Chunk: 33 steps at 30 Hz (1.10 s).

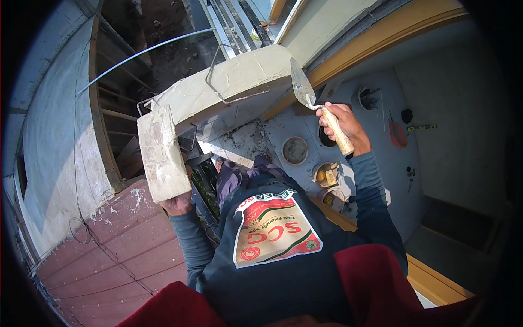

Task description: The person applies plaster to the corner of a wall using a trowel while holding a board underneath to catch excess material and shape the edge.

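My left hand (177,203) grips a pale, plaster-smeared flat board (156,152), raised at the near left end of a cream plastered ledge (248,71). My right hand (342,124) is closed round the wooden handle of a pointed trowel (302,87), whose metal blade reaches up toward the ledge's right end. Bent metal rods (215,90) lie over and hang from the ledge.
Below right, buckets (295,148), one with tools (327,173), a red basin (397,133) and a yellow level (422,127) lie on the floor. An orange frame (354,49) borders that space. A pink clad surface (114,245) and a thin pale pipe (147,50) are at left.
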Available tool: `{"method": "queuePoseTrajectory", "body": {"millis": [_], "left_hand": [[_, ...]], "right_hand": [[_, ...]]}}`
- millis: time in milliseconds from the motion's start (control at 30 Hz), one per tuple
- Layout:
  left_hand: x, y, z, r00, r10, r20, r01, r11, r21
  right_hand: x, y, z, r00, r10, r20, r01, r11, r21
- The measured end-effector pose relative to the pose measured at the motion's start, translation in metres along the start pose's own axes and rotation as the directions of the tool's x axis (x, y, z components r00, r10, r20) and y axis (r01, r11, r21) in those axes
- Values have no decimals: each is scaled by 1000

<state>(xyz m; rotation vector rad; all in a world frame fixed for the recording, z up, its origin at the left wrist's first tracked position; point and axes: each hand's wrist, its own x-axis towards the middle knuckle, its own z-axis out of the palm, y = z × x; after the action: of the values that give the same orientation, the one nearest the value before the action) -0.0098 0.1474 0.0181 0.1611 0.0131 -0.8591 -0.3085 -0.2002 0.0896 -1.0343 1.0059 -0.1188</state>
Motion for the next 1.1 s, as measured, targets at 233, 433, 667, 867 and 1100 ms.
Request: {"method": "queuePoseTrajectory", "body": {"millis": [233,433,667,867,1100], "left_hand": [[-3,-3,1,999,-1,-46,1,1000,15],[-5,-3,-9,987,105,-118,-50,916,397],[-5,-3,-17,998,-11,-66,14,999,38],[-10,0,-34,990,-53,-134,43,996,-72],[-9,-2,-32,994,-47,-101,48,999,5]], "right_hand": [[8,-4,0,999,34,20,-35,999,19],[15,-5,30,992,71,107,-74,997,25],[12,-16,47,991,29,133,-24,999,-34],[-15,-23,10,999,4,-46,-11,987,-158],[-1,-20,-16,999,-7,-34,0,981,-196]]}}
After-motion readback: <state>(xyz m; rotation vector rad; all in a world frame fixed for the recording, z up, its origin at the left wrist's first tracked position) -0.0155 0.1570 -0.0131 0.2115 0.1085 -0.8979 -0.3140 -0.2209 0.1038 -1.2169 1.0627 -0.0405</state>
